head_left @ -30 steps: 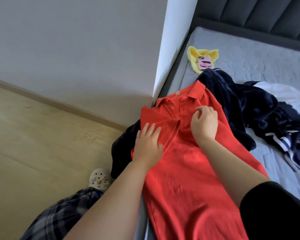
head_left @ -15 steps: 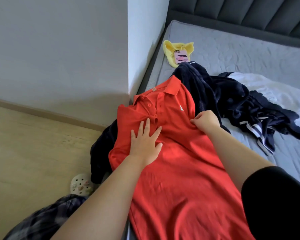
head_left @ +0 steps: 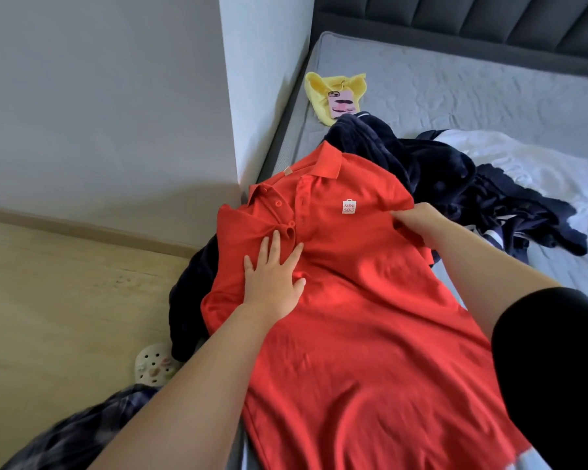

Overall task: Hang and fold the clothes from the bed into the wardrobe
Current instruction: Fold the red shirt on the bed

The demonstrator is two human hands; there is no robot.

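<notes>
Right hand (head_left: 418, 223) pinches the red polo (head_left: 353, 300) at its shoulder seam, probably to tug that side flat. Left hand (head_left: 274, 278) lies flat on the polo's chest just below the placket, fingers spread, likely anchoring it. Polo lies face up along the bed (head_left: 489, 96) edge, collar overlapping the navy clothes pile (head_left: 455, 184). Fold not started.
</notes>
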